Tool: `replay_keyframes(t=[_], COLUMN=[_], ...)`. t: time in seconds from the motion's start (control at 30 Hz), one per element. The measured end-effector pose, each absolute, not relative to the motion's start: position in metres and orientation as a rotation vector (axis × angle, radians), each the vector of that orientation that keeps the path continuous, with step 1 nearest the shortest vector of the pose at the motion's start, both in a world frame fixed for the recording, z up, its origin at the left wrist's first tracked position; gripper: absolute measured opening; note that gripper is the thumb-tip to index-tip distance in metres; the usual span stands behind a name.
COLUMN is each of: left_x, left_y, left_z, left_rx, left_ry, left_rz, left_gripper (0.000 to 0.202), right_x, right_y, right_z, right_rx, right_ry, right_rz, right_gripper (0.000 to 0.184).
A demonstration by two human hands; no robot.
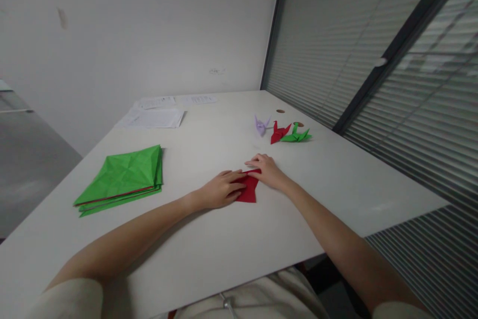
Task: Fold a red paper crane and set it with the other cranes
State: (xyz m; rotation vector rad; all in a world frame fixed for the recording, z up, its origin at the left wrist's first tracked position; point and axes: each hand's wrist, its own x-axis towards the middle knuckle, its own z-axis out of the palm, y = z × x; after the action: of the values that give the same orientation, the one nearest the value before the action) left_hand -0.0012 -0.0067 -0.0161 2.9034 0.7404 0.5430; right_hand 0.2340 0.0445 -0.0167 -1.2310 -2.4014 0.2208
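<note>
A small folded piece of red origami paper [249, 193] lies on the white table in front of me. My left hand [224, 189] rests over its left part, fingers stretched out and pressing it down. At the upper right edge of the paper is my right hand [267, 170]. Its thumb touches the paper there, while the other fingers reach out beyond the edge, apart from the thumb. Part of the paper is hidden beneath my left fingers.
A stack of creased green paper sheets [129, 174], with red between layers, lies at the left. Purple [261, 126], red [279, 133] and green [297, 135] paper cranes stand farther back right. Printed papers [155, 117] lie at the far left. Blinds [328, 50] flank the table's right side.
</note>
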Motion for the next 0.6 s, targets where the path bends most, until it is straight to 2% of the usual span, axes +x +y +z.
replay_keyframes(t=[0.07,0.17,0.23,0.47,0.6], left_x=[0.0002,0.0008,0.0007,-0.0023,-0.0011], left_y=[-0.0097,-0.0142,-0.0164,-0.0101,-0.0086], left_z=[-0.0145,-0.0105,-0.0075,-0.0103,-0.0145], left_rx=[2.927,2.93,2.927,2.874,2.89], left_ry=[0.798,1.013,1.089,1.015,1.015], left_rz=[0.465,0.426,0.415,0.473,0.48], left_gripper=[0.037,0.055,0.06,0.035,0.033], right_x=[0.2325,0.2335,0.234,0.2337,0.2358], right_y=[0.0429,0.0398,0.0374,0.0369,0.0357], right_z=[-0.0145,-0.0107,-0.0094,-0.0129,-0.0119], right_rx=[-1.223,-1.084,-0.991,-1.079,-1.04], right_ry=[-2.346,-2.375,-2.441,-2.547,-2.537], right_rz=[0.149,0.286,0.39,0.469,0.511], right_gripper=[0.028,0.021,0.021,0.023,0.025])
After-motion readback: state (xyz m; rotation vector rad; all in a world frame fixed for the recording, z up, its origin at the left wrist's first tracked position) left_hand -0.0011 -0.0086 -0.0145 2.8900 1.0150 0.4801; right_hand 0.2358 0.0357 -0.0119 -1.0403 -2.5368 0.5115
